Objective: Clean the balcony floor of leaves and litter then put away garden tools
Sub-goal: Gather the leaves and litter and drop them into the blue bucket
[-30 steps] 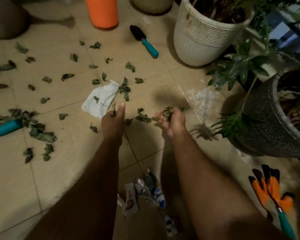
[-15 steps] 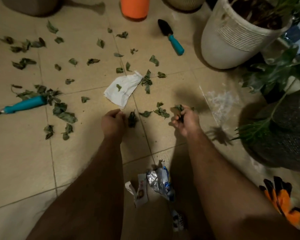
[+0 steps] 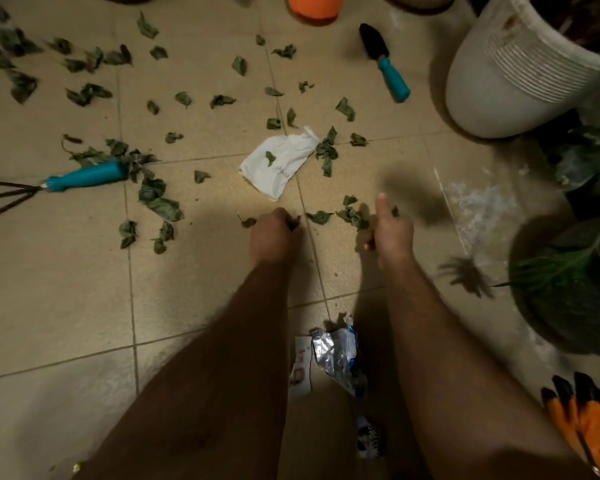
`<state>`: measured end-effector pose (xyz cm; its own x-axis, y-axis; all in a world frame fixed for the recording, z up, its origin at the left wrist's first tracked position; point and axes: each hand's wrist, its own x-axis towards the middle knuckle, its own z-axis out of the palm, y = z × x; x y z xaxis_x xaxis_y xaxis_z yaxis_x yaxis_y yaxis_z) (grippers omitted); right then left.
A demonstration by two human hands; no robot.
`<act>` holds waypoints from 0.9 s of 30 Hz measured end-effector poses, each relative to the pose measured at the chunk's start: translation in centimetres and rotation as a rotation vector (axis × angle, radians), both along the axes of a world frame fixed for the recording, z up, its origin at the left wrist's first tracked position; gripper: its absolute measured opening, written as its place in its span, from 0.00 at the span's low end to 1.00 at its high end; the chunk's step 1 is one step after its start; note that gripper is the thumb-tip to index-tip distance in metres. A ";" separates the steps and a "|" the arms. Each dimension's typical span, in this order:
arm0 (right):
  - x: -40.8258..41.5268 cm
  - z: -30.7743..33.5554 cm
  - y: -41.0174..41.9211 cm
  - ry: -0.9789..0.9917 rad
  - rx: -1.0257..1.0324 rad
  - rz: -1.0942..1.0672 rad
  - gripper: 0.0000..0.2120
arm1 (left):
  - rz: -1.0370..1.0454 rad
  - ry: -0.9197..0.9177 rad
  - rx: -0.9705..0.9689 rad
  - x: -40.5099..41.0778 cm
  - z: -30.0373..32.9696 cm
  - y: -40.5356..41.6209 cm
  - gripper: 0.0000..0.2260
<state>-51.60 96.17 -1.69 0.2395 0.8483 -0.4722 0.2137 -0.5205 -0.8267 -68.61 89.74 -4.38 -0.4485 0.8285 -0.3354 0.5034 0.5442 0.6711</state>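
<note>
Floor (image 3: 66,306) of beige tiles fills the frame. White ribbed pot (image 3: 520,74) upper right; dark pot with plant (image 3: 568,289) at right edge. Both forearms reach in from the bottom. Left hand (image 3: 274,233), centre frame, fingers curled down onto the floor and clamped on a dark leaf. Right hand (image 3: 392,230), just right of centre, thumb up, fingers curled; contents cannot be told. Loose leaves (image 3: 352,214) lie between the hands and scatter across the upper left. White paper scrap (image 3: 279,164) above the hands. Teal-handled rake (image 3: 84,176) at left edge; teal-handled trowel (image 3: 385,62) top centre. Foil wrapper (image 3: 336,355) bottom centre. Orange glove (image 3: 582,417) lower right.
</note>
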 end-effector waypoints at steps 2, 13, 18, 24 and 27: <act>0.6 -1.0 0.3 -0.213 0.074 0.102 0.14 | 0.024 0.010 0.024 0.3 0.2 0.0 0.09; 1.2 -2.4 0.3 -0.517 0.130 0.479 0.08 | 0.395 -0.442 0.193 0.9 1.7 1.9 0.09; 3.0 -2.3 0.2 -0.242 0.083 0.320 0.04 | 0.307 -0.551 0.165 1.5 1.5 2.7 0.05; 2.9 -2.3 0.4 -0.327 0.123 0.335 0.11 | -0.126 -0.105 0.069 2.1 0.3 3.3 0.15; 2.3 -2.1 -0.2 -0.479 0.090 0.479 0.13 | -0.197 0.000 0.003 2.4 0.1 3.3 0.16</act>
